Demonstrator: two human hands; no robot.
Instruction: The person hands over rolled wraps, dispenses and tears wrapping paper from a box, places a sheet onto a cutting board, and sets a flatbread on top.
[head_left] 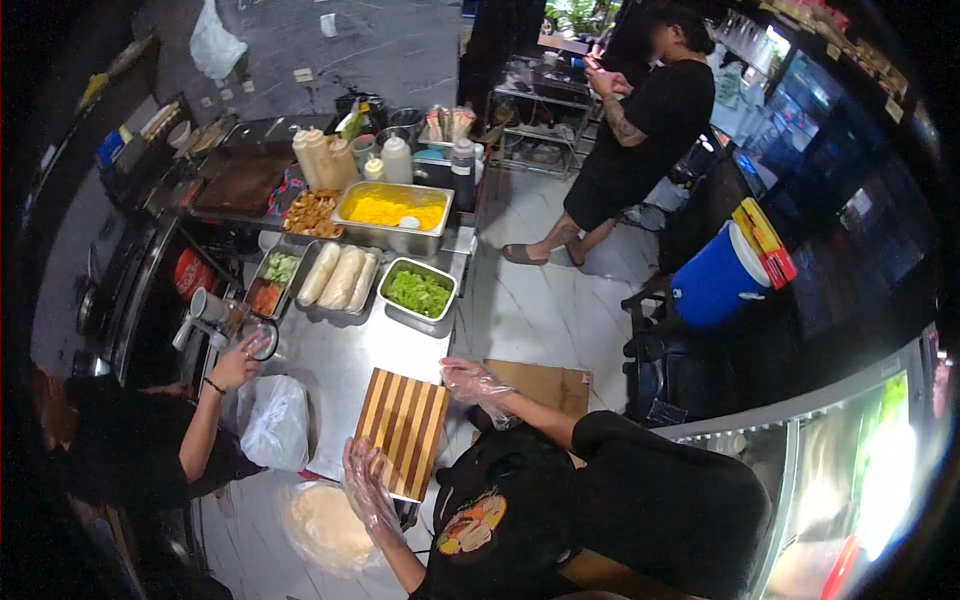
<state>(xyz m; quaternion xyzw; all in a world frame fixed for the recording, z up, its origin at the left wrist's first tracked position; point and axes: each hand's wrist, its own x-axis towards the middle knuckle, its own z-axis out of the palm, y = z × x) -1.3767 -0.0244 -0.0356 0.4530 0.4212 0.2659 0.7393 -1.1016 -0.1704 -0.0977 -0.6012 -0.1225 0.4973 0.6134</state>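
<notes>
A striped wooden cutting board lies on the near end of the steel counter. My left hand, in a clear plastic glove, is at the board's lower left edge with its fingers stretched out; whether it presses on the board I cannot tell. Beside the upper right corner of the board is my right hand, also gloved, fingers extended and holding nothing visible. Farther up the counter are a steel tray of chopped lettuce and a tray of pale rolled wraps. Below my left hand sits a clear bag of flat round bread.
A co-worker's hand reaches to a round container on the left, near a white plastic bag. Behind are a yellow-filled pan and sauce bottles. Another person stands beyond. A blue cooler is at right.
</notes>
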